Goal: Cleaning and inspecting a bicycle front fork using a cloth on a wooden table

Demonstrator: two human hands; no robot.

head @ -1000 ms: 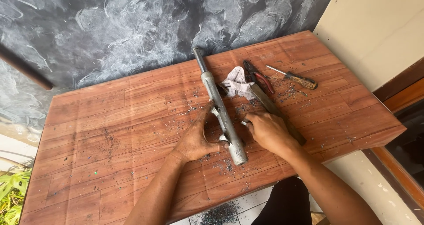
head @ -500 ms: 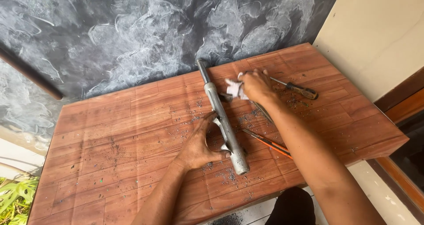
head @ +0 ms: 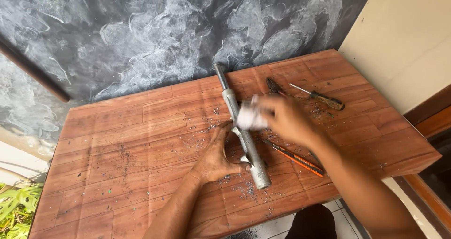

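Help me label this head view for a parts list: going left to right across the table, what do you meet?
Left hand → metal tube → white rag held in the right hand → screwdriver. The pliers overlap the right hand, so they are left out.

White cloth (head: 250, 117) motion-blurred in right hand (head: 286, 120), pliers (head: 274, 86) half hidden

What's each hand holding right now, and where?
Right hand grips a crumpled white cloth; left hand steadies the grey metal tube near its lower end.
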